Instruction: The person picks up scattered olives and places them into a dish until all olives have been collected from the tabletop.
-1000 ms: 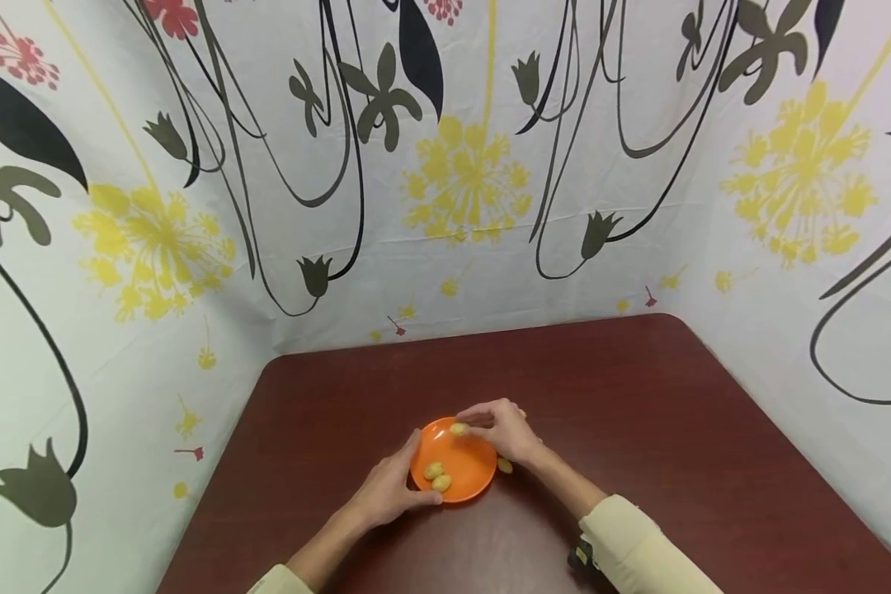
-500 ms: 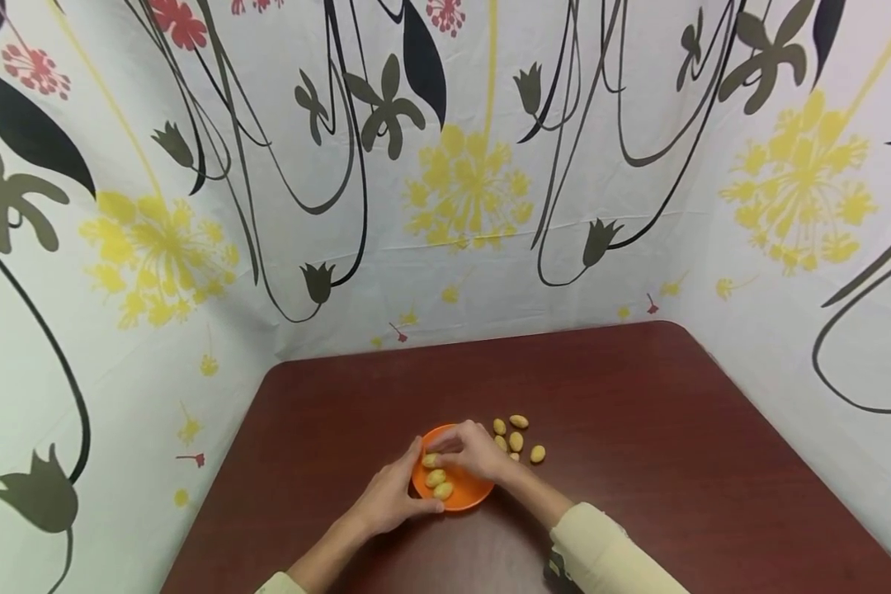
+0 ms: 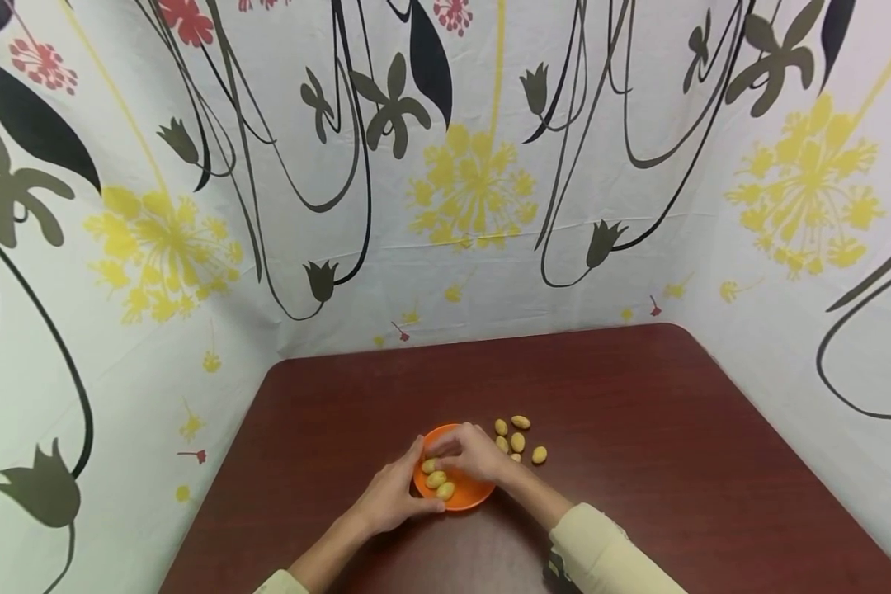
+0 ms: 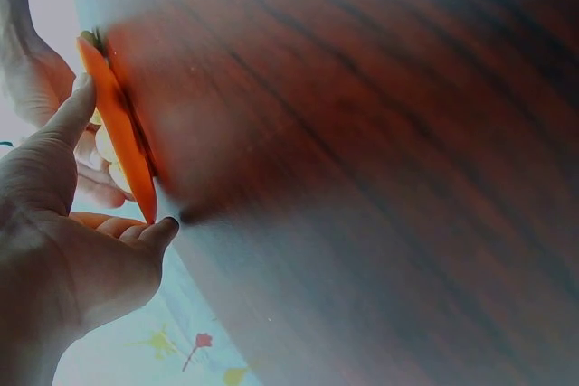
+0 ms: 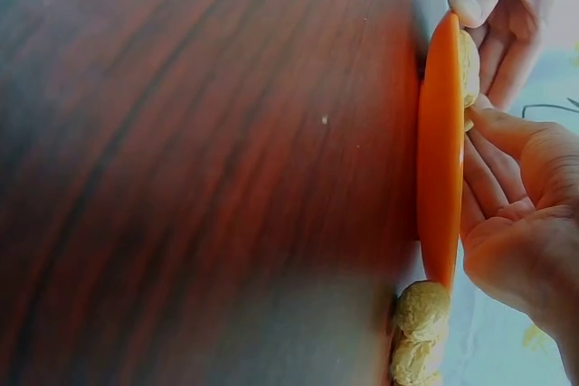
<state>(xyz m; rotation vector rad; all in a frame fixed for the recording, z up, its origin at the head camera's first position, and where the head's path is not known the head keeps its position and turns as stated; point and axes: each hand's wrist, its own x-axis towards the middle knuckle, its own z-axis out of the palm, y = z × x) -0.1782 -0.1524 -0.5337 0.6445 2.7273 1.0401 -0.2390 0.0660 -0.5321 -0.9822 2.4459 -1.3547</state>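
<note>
While three wrinkled, yellowish oval pieces [image 3: 436, 480] sit in a shiny round orange plate [image 3: 469, 493], the person's left hand [image 3: 388, 493] has its rim clamped between thumb and fingers. The right hand [image 3: 471, 452] is over the farthest one, can't tell if pinching. More lie just right on the dark-red wood-grain table [image 3: 624, 429], white floral sheeting [image 3: 386, 214] behind.

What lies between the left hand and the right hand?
Three yellow pieces on the orange plate lie between left hand and right hand in the head view.
</note>
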